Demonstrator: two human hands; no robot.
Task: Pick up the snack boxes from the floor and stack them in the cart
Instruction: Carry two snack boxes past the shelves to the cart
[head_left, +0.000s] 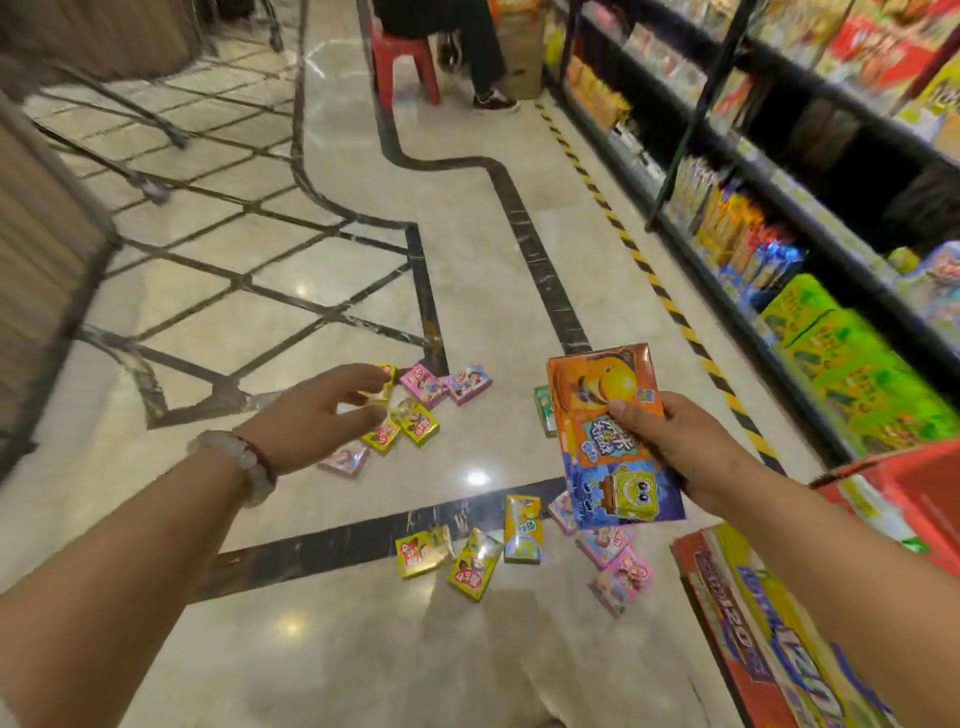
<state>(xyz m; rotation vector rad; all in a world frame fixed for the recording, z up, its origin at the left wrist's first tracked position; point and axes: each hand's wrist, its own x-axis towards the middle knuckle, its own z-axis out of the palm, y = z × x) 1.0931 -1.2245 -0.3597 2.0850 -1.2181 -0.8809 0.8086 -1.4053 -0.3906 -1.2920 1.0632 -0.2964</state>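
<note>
A shiny cream marble floor (467, 260) with dark stripes is seen. Small snack boxes are scattered on it: pink boxes (447, 384) and yellow boxes (418, 423) in a far bunch, more yellow boxes (475, 569) and pink boxes (623, 574) in a near bunch. A red plastic stool (402, 62) is stood far away.
</note>
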